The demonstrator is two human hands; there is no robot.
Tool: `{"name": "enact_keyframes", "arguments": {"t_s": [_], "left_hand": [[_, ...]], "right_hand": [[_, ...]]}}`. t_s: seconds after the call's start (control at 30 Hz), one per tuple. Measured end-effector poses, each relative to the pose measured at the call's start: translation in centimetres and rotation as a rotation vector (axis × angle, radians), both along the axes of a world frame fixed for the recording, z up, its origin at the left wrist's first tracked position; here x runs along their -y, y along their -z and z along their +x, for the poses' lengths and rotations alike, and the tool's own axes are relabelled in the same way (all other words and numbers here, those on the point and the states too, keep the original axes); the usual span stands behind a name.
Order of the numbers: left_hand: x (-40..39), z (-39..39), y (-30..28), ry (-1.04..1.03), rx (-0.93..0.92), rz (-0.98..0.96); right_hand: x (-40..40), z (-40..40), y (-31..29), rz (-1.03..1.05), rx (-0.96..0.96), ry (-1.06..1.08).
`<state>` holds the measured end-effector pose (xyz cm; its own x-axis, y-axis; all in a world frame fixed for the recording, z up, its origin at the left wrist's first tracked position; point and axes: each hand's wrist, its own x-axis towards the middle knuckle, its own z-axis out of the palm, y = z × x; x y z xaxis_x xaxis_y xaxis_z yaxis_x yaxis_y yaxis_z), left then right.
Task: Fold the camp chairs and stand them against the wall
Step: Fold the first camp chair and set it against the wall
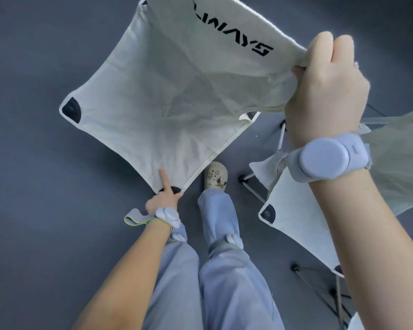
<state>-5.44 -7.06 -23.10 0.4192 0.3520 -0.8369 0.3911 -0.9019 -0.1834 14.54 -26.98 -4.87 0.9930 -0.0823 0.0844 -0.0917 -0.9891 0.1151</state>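
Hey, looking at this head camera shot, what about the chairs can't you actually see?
- Held chair's fabric seat: its frame is hidden beneath the cloth; the top is cut off by the edge.
- Left hand: its grip under the corner is hidden.
- Second chair: partly behind the right hand and forearm.
- Wall: out of view.

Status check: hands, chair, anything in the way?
Left hand pinches seat fabric corner, right hand grips its top edge. Second chair close right.

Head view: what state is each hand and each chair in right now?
Left hand: pinches the near corner of the chair fabric.
Right hand: grips the fabric's upper edge.
Chair fabric: lifted, spread between both hands.
Second chair: unfolded, standing on the floor.
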Motion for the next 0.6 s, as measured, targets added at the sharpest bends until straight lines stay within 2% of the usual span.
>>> {"name": "enact_keyframes", "arguments": {"t_s": [0.17, 0.33, 0.47, 0.6], "left_hand": [[-0.4, -0.7, -0.4, -0.237, 0.073, -0.062], [0.4, -0.3, 0.0, -0.372, 0.181, -0.120], [-0.3, 0.2, -0.6, -0.550, 0.188, -0.284], [-0.7, 0.7, -1.0, -0.606, 0.161, -0.330]], "right_hand": [[-0.2, -0.1, -0.2, 0.071, -0.018, -0.005], [-0.1, -0.5, -0.4, 0.160, -0.011, 0.006], [0.2, -1.0, -0.8, 0.208, -0.027, -0.001], [0.4, -1.2, -1.1, 0.259, -0.001, -0.008]]}}
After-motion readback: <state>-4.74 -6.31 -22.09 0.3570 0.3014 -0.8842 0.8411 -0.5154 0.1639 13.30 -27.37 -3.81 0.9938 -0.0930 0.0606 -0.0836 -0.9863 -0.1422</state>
